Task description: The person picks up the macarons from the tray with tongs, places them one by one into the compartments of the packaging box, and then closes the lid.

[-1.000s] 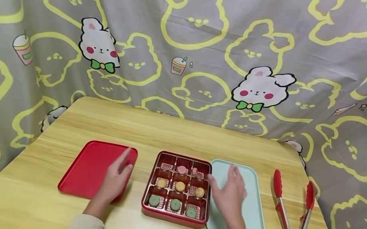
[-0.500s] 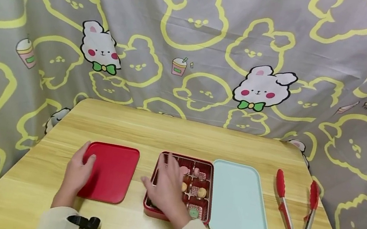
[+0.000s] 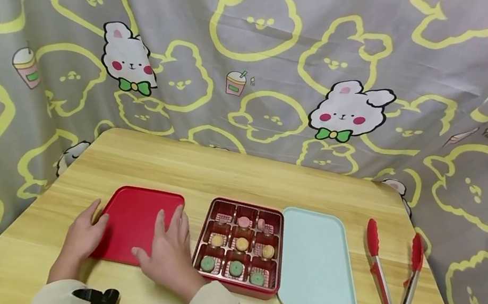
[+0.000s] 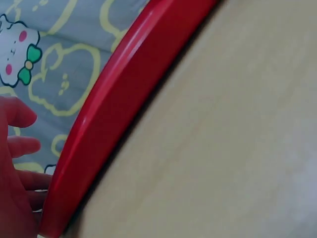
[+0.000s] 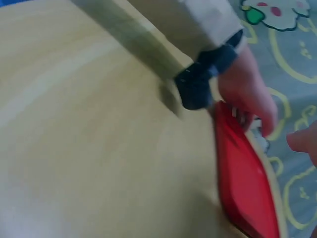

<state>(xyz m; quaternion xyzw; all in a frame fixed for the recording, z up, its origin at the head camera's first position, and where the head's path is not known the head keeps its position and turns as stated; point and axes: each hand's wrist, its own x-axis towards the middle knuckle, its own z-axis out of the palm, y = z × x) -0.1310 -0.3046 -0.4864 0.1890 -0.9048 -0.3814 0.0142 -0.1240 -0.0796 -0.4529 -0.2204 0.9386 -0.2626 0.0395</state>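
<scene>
A shallow red square tray or lid (image 3: 128, 221) lies on the left part of the wooden table. My left hand (image 3: 82, 232) is at its left edge, fingers loosely bent; in the left wrist view the fingers (image 4: 22, 146) stand beside the red wall (image 4: 114, 94). Over the right part of the red piece is my right hand (image 3: 172, 261), its fingers spread and gripping nothing. In the right wrist view, only a bit of the right hand (image 5: 306, 141) shows at the edge, while the left hand (image 5: 247, 91) meets the red rim (image 5: 245, 181).
Right of the hands stands a red divided box (image 3: 245, 290) with pink, yellow and green macaron-like pieces (image 3: 241, 244). Beside it lies a pale blue tray (image 3: 319, 264). Red-tipped tongs (image 3: 383, 288) lie spread at the right. A patterned curtain (image 3: 277, 71) hangs behind the table.
My right hand has moved left from the pale blue tray, across the divided box, to above the red piece. The left hand has shifted from its right side to its left edge.
</scene>
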